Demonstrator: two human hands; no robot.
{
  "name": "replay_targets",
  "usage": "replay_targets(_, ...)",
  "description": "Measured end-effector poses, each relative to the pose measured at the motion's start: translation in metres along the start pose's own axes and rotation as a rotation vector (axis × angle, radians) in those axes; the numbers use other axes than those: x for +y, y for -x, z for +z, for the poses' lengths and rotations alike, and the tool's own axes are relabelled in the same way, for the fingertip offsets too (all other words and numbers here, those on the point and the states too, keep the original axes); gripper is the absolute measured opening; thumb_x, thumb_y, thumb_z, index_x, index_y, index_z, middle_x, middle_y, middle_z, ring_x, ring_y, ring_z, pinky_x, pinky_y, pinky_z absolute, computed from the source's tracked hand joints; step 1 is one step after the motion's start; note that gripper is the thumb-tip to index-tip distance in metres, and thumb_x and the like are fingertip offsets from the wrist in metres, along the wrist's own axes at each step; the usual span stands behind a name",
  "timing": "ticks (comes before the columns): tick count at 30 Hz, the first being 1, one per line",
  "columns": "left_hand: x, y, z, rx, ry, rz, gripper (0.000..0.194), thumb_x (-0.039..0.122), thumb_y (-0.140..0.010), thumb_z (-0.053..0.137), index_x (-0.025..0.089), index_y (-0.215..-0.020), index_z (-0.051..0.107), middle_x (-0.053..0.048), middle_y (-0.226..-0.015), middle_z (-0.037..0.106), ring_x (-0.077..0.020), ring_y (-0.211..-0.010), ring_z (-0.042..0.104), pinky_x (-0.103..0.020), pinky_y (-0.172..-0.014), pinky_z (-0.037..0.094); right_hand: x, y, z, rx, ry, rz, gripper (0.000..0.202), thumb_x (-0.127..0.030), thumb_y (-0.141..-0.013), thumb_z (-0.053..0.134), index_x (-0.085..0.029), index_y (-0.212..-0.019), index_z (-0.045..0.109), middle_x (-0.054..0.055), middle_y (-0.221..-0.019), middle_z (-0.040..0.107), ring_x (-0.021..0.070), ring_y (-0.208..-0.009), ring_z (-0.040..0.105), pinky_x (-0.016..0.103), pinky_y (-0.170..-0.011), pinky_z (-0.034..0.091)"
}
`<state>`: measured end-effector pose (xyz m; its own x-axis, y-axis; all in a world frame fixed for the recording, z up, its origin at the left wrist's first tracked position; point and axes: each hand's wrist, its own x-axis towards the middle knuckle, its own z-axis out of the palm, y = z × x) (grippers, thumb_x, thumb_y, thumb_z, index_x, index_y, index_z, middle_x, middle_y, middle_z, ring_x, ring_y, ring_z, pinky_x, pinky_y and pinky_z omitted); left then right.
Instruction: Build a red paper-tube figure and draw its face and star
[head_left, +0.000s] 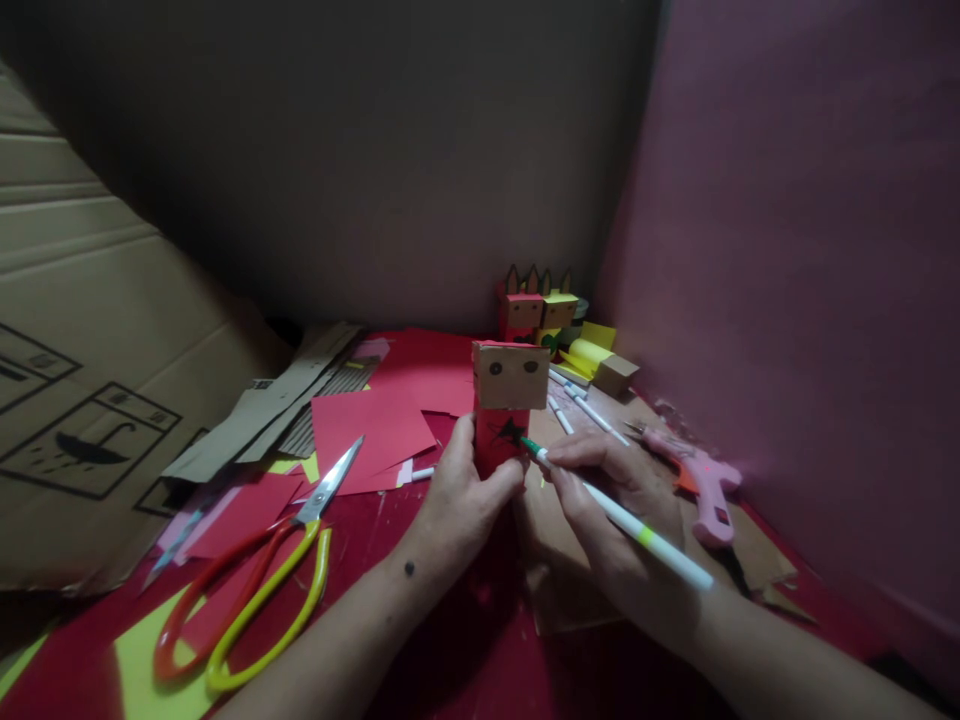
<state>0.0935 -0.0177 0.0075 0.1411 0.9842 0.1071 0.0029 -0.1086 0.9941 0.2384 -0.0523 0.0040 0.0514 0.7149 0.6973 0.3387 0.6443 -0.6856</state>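
My left hand [476,490] grips a small red paper figure [491,425] around its lower body and holds it upright. The figure has a box-shaped cardboard head with two drawn eyes, and a dark scribbled star-like mark on its red front. Between the fingers and thumb of my right hand [615,500] is a white felt-tip marker [637,530] with a green tip. That tip meets the figure's front at the dark mark. Part of the figure's base is hidden behind my left thumb and fingers.
Red-and-yellow-handled scissors [262,580] lie at left by red paper sheets [367,430] and cardboard strips [262,420]. Two similar figures [540,310] stand behind. More markers [596,412], a pink glue gun [701,480] and cardboard [570,590] are at right. A large carton [90,300] stands left.
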Motion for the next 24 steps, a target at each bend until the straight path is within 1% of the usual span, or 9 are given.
replay_targets(2, 0.0, 0.0004, -0.0003, -0.001, 0.003, -0.005, 0.039, 0.023, -0.079, 0.067, 0.017, -0.115, 0.053, -0.009, -0.111, 0.069, -0.0266, -0.102, 0.063, -0.039, -0.084, 0.049, 0.0003, 0.0002, 0.0005, -0.006, -0.007, -0.013, 0.013, -0.014, -0.09, 0.055, -0.025, -0.091, 0.061, -0.006, -0.062, 0.06, 0.0101, -0.05, 0.057, 0.02, -0.04, 0.041)
replay_targets(3, 0.0, 0.0005, -0.0003, -0.001, 0.006, -0.007, 0.039, 0.023, -0.079, 0.067, 0.017, -0.115, 0.053, -0.009, -0.111, 0.068, -0.0267, -0.103, 0.063, -0.039, -0.085, 0.049, 0.0003, 0.0, 0.0007, -0.008, -0.009, -0.021, 0.014, -0.013, -0.09, 0.055, -0.025, -0.091, 0.061, -0.005, -0.064, 0.061, 0.0104, -0.051, 0.058, 0.02, -0.042, 0.043)
replay_targets(7, 0.0, -0.0003, 0.0001, -0.003, 0.014, 0.006, 0.038, 0.024, -0.079, 0.067, 0.017, -0.113, 0.053, -0.009, -0.109, 0.069, -0.0262, -0.102, 0.064, -0.039, -0.086, 0.05, -0.0003, -0.0025, 0.0001, -0.025, -0.02, -0.071, 0.016, -0.011, -0.089, 0.053, -0.024, -0.092, 0.061, -0.003, -0.074, 0.065, 0.0112, -0.063, 0.064, 0.023, -0.057, 0.054)
replay_targets(9, 0.0, -0.0005, 0.0006, -0.007, 0.02, 0.013, 0.037, 0.024, -0.079, 0.067, 0.017, -0.113, 0.053, -0.009, -0.11, 0.069, -0.0256, -0.101, 0.064, -0.038, -0.085, 0.05, -0.0006, -0.0039, -0.0007, -0.039, -0.014, -0.098, 0.016, -0.01, -0.089, 0.053, -0.024, -0.093, 0.061, -0.002, -0.077, 0.065, 0.0112, -0.067, 0.066, 0.023, -0.062, 0.056)
replay_targets(11, -0.0001, -0.0003, 0.0007, -0.007, 0.015, 0.015, 0.037, 0.025, -0.08, 0.067, 0.017, -0.113, 0.053, -0.009, -0.111, 0.069, -0.0251, -0.101, 0.064, -0.038, -0.085, 0.05, -0.0004, -0.0044, -0.0013, -0.051, -0.001, -0.118, 0.016, -0.01, -0.089, 0.052, -0.023, -0.093, 0.061, -0.002, -0.078, 0.066, 0.0112, -0.068, 0.066, 0.023, -0.062, 0.056)
replay_targets(15, -0.0005, 0.0008, -0.0004, 0.005, -0.025, 0.023, 0.037, 0.025, -0.08, 0.067, 0.016, -0.114, 0.053, -0.008, -0.109, 0.069, -0.0244, -0.1, 0.064, -0.037, -0.084, 0.049, 0.0011, -0.0025, -0.0014, -0.063, 0.0, -0.101, 0.015, -0.012, -0.09, 0.053, -0.023, -0.094, 0.061, -0.001, -0.079, 0.067, 0.0117, -0.07, 0.067, 0.024, -0.064, 0.057)
replay_targets(21, -0.0001, 0.0004, -0.0001, -0.004, -0.006, 0.012, 0.038, 0.024, -0.081, 0.067, 0.016, -0.116, 0.053, -0.009, -0.113, 0.069, -0.0258, -0.104, 0.063, -0.038, -0.086, 0.049, 0.0029, 0.0011, 0.0, -0.031, -0.017, -0.044, 0.014, -0.012, -0.091, 0.054, -0.024, -0.094, 0.061, -0.003, -0.074, 0.066, 0.0095, -0.054, 0.061, 0.021, -0.05, 0.051)
replay_targets(24, 0.0, 0.0, 0.0006, -0.002, -0.006, 0.012, 0.038, 0.025, -0.081, 0.068, 0.017, -0.115, 0.053, -0.009, -0.113, 0.069, -0.027, -0.106, 0.064, -0.039, -0.087, 0.049, 0.003, 0.0006, 0.0001, -0.033, -0.001, -0.068, 0.014, -0.012, -0.09, 0.055, -0.024, -0.093, 0.062, -0.001, -0.077, 0.067, 0.0122, -0.064, 0.066, 0.024, -0.057, 0.055)
